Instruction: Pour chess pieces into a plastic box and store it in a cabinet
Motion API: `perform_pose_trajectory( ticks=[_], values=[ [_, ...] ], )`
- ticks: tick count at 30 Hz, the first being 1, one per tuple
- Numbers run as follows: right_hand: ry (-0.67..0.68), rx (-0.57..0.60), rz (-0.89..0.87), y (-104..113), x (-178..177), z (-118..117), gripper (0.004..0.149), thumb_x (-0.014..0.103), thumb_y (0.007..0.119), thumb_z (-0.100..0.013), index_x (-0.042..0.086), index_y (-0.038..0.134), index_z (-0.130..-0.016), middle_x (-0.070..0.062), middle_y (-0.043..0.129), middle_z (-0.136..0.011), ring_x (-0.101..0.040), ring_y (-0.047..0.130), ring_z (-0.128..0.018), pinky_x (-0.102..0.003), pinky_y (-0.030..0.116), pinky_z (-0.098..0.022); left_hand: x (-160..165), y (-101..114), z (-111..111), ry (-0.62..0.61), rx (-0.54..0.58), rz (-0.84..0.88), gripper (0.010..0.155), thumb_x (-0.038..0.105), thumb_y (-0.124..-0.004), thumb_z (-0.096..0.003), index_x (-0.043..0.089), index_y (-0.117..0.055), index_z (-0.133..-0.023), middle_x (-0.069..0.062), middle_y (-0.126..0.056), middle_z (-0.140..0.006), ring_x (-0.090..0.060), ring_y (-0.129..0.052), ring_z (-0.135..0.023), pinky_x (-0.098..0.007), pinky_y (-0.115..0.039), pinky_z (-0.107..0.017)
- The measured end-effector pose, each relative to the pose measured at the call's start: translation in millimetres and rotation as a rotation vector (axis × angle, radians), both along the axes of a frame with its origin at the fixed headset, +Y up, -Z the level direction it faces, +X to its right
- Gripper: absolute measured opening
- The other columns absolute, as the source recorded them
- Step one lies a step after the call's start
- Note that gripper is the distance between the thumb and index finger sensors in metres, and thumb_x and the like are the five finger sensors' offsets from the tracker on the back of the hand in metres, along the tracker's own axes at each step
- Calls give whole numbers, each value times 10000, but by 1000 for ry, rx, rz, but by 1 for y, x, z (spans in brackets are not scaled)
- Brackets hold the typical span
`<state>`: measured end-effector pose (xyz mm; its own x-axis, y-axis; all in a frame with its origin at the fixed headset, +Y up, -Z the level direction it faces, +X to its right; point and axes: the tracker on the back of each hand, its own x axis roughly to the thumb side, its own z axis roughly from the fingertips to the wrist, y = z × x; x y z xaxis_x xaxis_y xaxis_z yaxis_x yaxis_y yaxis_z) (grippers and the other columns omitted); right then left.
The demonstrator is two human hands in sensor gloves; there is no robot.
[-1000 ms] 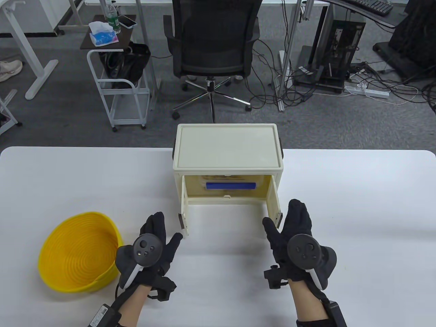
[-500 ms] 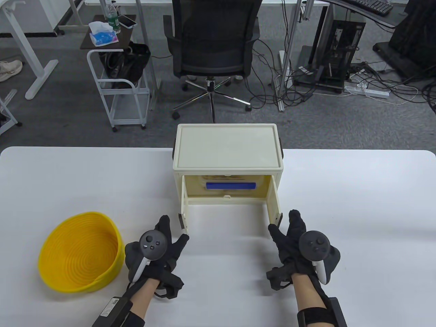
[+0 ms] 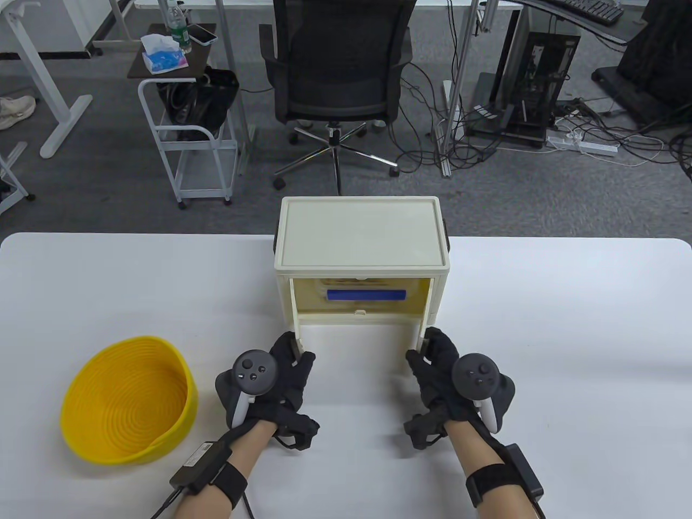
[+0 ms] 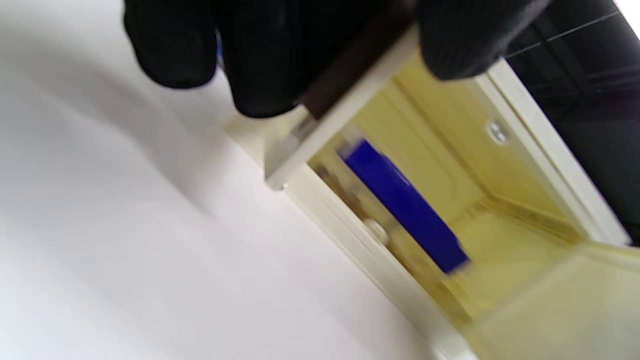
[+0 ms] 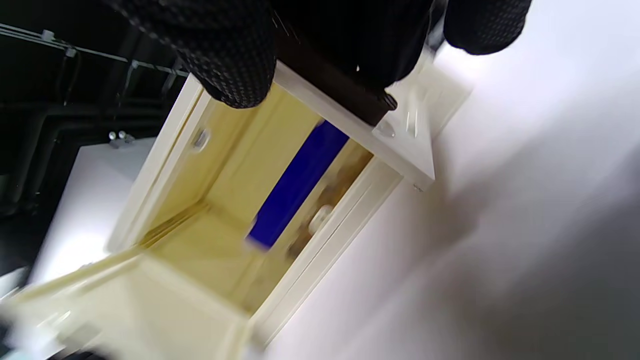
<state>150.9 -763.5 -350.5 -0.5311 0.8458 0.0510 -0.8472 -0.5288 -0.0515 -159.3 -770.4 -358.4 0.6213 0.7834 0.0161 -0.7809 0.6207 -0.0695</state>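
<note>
The cream cabinet [image 3: 362, 232] stands at the table's far middle with both doors swung toward me. Inside it sits the plastic box, seen by its blue lid [image 3: 366, 295]. My left hand [image 3: 289, 359] grips the front edge of the left door [image 3: 296, 331], and my right hand [image 3: 430, 354] grips the front edge of the right door [image 3: 423, 327]. In the left wrist view my fingers [image 4: 270, 65] straddle the door edge [image 4: 320, 135], with the blue lid [image 4: 405, 205] behind. In the right wrist view my fingers [image 5: 225, 55] straddle the other door [image 5: 400, 155], with the lid [image 5: 295, 185] inside.
A yellow ribbed bowl [image 3: 127, 400] sits at the front left of the white table [image 3: 567, 335]; no pieces show in it. An office chair [image 3: 338, 70] stands beyond the table's far edge, behind the cabinet.
Both hands moved inward and forward from beside the doors onto their front edges. The doors have swung in a little from their splayed position.
</note>
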Motion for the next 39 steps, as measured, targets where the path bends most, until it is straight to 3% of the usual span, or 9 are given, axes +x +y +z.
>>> perform_pose_trajectory(
  ticks=[6,12,14,17,21,25,31,34,39],
  values=[
    [154,-181,-184,4,-34,-45,643,272,707,-611,31,356,-1092,-275,497,-1072,-522,566,-931,-672,595,-682,37,3,-43,-72,-232,266,611,247,-715,-567,108,-424,-1086,-206,-552,-1128,-415,-670,-1012,-640,-636,-697],
    [178,-230,-254,0,-44,-85,607,264,669,-625,26,328,-1067,-329,454,-1066,-566,524,-922,-682,575,-679,56,4,-82,-51,-291,302,598,258,-706,-575,94,-409,-1066,-209,-526,-1163,-455,-625,-1031,-671,-594,-706],
    [180,-224,-283,1,-44,-90,587,258,666,-625,-1,353,-1048,-345,452,-1052,-580,519,-913,-688,566,-677,55,4,-85,4,-285,357,564,265,-718,-573,71,-458,-1035,-229,-565,-1136,-468,-642,-1013,-681,-589,-701],
    [223,-246,-256,2,-45,-90,622,273,658,-632,-15,299,-1050,-357,417,-1061,-592,490,-920,-692,558,-678,55,5,-83,-50,-296,316,597,309,-714,-585,75,-427,-1053,-222,-539,-1153,-468,-619,-1029,-685,-580,-703],
    [224,-245,-225,10,-53,-80,763,351,669,-634,-74,218,-1079,-406,341,-1066,-633,444,-924,-706,552,-671,52,16,-69,-57,-217,198,670,367,-713,-585,88,-408,-1112,-233,-524,-1158,-479,-602,-1028,-677,-587,-696],
    [192,-138,-82,34,-58,-56,763,363,683,-627,-50,252,-1101,-401,374,-1066,-631,476,-923,-710,566,-664,42,46,-41,-3,-27,-87,686,394,-704,-587,93,-389,-1116,-232,-495,-1170,-481,-567,-1047,-682,-567,-708],
    [165,108,560,78,-73,4,775,410,697,-619,-24,292,-1118,-392,403,-1080,-641,463,-937,-718,569,-664,42,85,21,-64,143,-611,769,524,-648,-586,163,-273,-1152,-237,-285,-1242,-529,-302,-1121,-768,-410,-731],
    [124,187,983,88,-83,41,816,490,684,-609,18,281,-1138,-374,367,-1113,-654,392,-965,-754,523,-677,47,87,56,-58,273,-894,799,586,-605,-574,205,-215,-1159,-215,-197,-1255,-527,-216,-1129,-785,-367,-736],
    [75,235,1137,74,-84,73,831,542,677,-597,47,304,-1151,-358,369,-1132,-665,367,-973,-775,498,-678,48,54,79,-71,324,-923,771,577,-586,-579,193,-248,-1156,-212,-264,-1249,-518,-295,-1129,-771,-413,-730]
  ],
)
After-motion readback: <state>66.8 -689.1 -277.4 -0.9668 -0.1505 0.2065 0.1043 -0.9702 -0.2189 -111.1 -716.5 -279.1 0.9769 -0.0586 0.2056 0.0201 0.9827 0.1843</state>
